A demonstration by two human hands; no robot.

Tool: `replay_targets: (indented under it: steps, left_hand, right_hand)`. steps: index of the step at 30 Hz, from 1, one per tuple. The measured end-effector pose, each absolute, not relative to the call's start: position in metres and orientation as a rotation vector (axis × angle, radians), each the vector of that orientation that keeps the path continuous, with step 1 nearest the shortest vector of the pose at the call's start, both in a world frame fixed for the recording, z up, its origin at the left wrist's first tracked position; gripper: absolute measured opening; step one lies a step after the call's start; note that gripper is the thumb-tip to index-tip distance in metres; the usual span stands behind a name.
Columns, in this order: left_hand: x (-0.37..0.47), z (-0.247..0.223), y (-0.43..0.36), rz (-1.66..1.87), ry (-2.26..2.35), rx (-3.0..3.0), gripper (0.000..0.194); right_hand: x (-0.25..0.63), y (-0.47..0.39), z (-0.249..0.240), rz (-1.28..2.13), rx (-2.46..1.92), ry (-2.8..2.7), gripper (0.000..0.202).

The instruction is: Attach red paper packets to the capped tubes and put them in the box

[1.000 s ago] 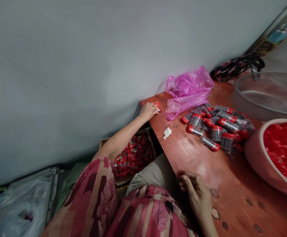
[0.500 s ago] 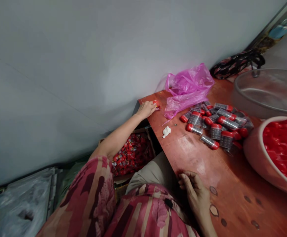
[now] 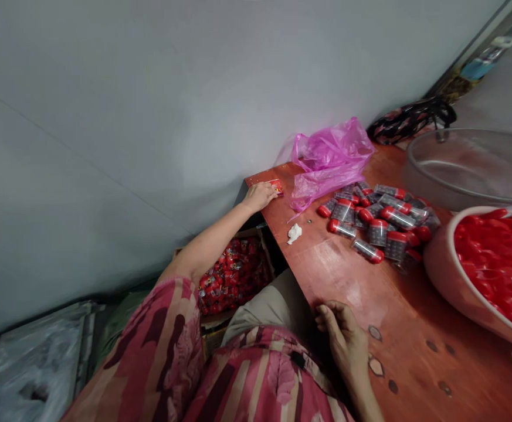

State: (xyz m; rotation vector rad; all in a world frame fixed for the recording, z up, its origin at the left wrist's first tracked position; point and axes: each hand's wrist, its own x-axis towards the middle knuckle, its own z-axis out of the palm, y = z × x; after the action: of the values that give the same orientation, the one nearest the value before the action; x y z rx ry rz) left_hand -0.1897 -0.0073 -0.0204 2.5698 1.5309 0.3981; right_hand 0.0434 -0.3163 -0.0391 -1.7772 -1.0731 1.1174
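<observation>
My left hand (image 3: 261, 196) reaches to the far corner of the red tabletop, its fingers closed over the edge of a small red printed piece (image 3: 277, 186) lying flat there. Whether that is a single label or a stack, I cannot tell. My right hand (image 3: 347, 337) rests at the table's near edge, palm turned inward, with loosely curled fingers and nothing visible in them. Several clear capsules with red caps and dark dotted contents (image 3: 377, 232) lie in a heap on the table, beyond the right hand.
A pink bowl (image 3: 440, 258) of red caps stands at the right, before a translucent round basin (image 3: 418, 176). A crumpled pink plastic bag (image 3: 330, 152) and a white scrap (image 3: 294, 233) lie near the wall. Below the left arm is a box of small red packed items (image 3: 233, 275).
The view has shifted slightly, so the bowl and capsules sit a little further left. Both hands keep almost the same places; the left fingers have crept slightly over the red piece.
</observation>
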Motion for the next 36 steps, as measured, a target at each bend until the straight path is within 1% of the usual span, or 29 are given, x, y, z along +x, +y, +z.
replay_targets:
  steps: [4,7,10,13,15,17,19,21,22,24,25,27,29,31,32,34,35,36]
  left_hand:
    - [-0.187,-0.021,-0.009,0.347,1.555,2.628,0.036]
    - [-0.185,-0.027,-0.007,0.366,1.591,2.631,0.033]
    - [-0.188,-0.026,-0.002,0.493,1.629,2.55,0.026]
    - [-0.189,-0.007,-0.011,0.766,1.61,2.449,0.026]
    - [-0.183,0.011,-0.036,0.969,1.446,2.403,0.026]
    - [-0.168,0.024,-0.076,1.043,1.129,2.325,0.022]
    - [-0.15,0.027,-0.123,1.05,0.829,2.219,0.019]
    - [-0.133,0.022,-0.163,1.133,0.641,2.199,0.016]
    - [-0.127,0.018,-0.177,1.074,0.492,2.319,0.017]
    - [-0.118,0.009,-0.191,0.969,0.154,2.582,0.019]
    - [-0.115,0.005,-0.194,0.936,0.039,2.681,0.02]
    - [-0.111,0.001,-0.193,0.912,-0.052,2.791,0.023]
    - [-0.109,0.0,-0.195,0.889,-0.003,2.787,0.024]
    - [-0.105,0.0,-0.202,0.919,0.176,2.646,0.025]
    - [-0.102,-0.001,-0.208,0.971,0.328,2.501,0.029]
    - [-0.092,-0.004,-0.222,1.066,0.657,2.044,0.041]
    - [-0.085,-0.006,-0.23,1.074,0.781,1.759,0.046]
    - [-0.077,-0.008,-0.236,1.037,0.842,1.482,0.047]
  right_hand:
    - [0.043,-0.316,-0.039,1.107,-1.753,-1.076,0.028]
    - [0.041,-0.315,-0.039,1.091,-1.745,-1.069,0.028]
    - [0.041,-0.316,-0.039,1.109,-1.73,-1.037,0.029]
    - [0.045,-0.315,-0.037,1.195,-1.663,-0.922,0.03]
    - [0.049,-0.309,-0.032,1.296,-1.562,-0.766,0.036]
    - [0.053,-0.295,-0.022,1.436,-1.417,-0.568,0.047]
    - [0.058,-0.277,-0.01,1.65,-1.265,-0.446,0.065]
    - [0.065,-0.26,0.002,1.759,-1.169,-0.452,0.073]
    - [0.068,-0.253,0.007,1.799,-1.158,-0.473,0.071]
    - [0.077,-0.244,0.015,1.787,-1.208,-0.559,0.056]
    - [0.082,-0.243,0.017,1.751,-1.244,-0.642,0.047]
    - [0.091,-0.246,0.023,1.708,-1.296,-0.794,0.036]
    - [0.098,-0.253,0.027,1.643,-1.348,-0.909,0.033]
    - [0.102,-0.261,0.03,1.514,-1.403,-0.96,0.033]
    - [0.103,-0.265,0.031,1.435,-1.429,-0.972,0.033]
    - [0.103,-0.271,0.029,1.278,-1.471,-0.976,0.034]
    - [0.102,-0.273,0.027,1.217,-1.485,-0.975,0.034]
    - [0.1,-0.276,0.025,1.172,-1.491,-0.976,0.034]
